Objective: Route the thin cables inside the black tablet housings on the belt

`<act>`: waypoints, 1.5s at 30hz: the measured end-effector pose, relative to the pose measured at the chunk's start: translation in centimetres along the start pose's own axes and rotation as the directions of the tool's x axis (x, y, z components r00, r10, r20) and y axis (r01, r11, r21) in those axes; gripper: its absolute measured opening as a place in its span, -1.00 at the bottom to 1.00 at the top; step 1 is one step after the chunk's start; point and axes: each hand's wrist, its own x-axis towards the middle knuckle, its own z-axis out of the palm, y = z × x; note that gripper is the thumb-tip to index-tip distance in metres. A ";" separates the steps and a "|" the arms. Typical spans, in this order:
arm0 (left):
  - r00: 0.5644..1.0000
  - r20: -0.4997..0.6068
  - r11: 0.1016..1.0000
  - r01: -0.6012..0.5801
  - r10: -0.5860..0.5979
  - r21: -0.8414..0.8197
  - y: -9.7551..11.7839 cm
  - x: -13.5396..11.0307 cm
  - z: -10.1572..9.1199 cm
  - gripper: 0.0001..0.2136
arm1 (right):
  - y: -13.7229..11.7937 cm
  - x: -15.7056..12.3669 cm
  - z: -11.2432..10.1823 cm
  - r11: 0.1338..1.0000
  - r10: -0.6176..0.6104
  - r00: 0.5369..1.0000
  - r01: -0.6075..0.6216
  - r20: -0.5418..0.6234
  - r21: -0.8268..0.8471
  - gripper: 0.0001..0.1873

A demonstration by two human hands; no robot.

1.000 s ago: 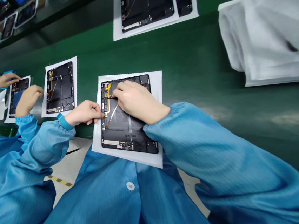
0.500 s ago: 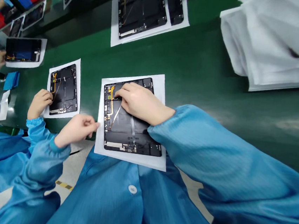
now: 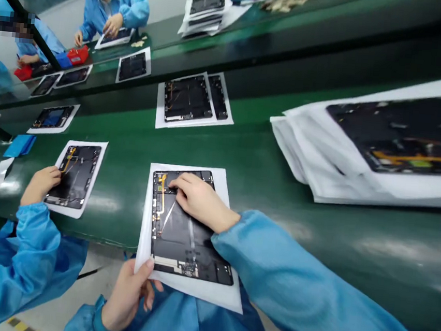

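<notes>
An opened black tablet back with an orange flex cable lies on a white sheet at the near edge of the green belt. My right hand rests on the tablet's upper part, fingers curled and pressing near the orange cable. My left hand pinches the sheet's near left corner, thumb on top, fingers beneath.
A stack of white sheets with another tablet lies at the right. More tablets on sheets sit farther along the belt. A co-worker's hand touches a tablet at the left. Other people work beyond.
My left hand dropped from the sheet's left side to its near left corner and gripped it. The view lifted, showing more of the belt. My right hand stayed on the tablet.
</notes>
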 end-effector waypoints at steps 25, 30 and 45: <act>0.271 -0.194 0.254 -0.206 0.943 0.945 8.5 5.3 -13.0 -0.71 | 10.8 9.4 -2.9 0.797 0.535 0.808 -0.580 -0.248 -0.169 -0.65; 0.355 0.270 -0.009 -0.590 0.895 0.807 2.9 5.3 -3.6 -0.90 | 13.8 15.5 -3.3 0.608 0.722 0.629 -0.776 -0.290 -0.167 -0.43; 0.343 0.242 -0.045 -0.494 0.908 0.868 3.1 5.4 -2.3 -0.89 | 15.8 23.2 -3.2 0.256 0.945 0.261 -0.965 -0.197 -0.052 -0.63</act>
